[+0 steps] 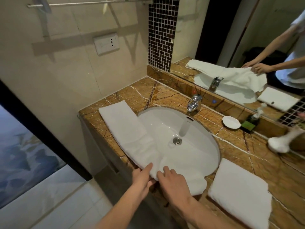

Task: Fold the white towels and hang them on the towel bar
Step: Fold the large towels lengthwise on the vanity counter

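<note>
Head view: long white terry towel [132, 134] lies stretched along the left side of the brown veined marble counter [166, 95]. Its right half sags over the rim into the white oval ceramic sink [201, 129]. The far end sits flat near the beige tiled wall, and the near end is bunched at the counter's front edge. Both hands are on that near end.

The left hand [142, 176] pinches the towel's near corner, thumb on top and fingers tucked under the edge. The right hand [174, 180] lies just beside it on top of the bunched cloth, fingers slightly bent. Can't tell if it grips or only presses.

A folded white terry towel [239, 194] rests in a neat rectangle on the counter right of the sink, apart from the first towel. The chrome towel bar [85, 3] is high on the left wall, with nothing on it.

A chrome faucet [194, 102] stands behind the basin, and a small white scalloped dish [231, 122] sits to its right. A white wall socket plate [106, 43] is below the bar. The wall mirror [231, 38] reflects the arms and towel. A blurred white object [280, 143] at the far right is unclear.
</note>
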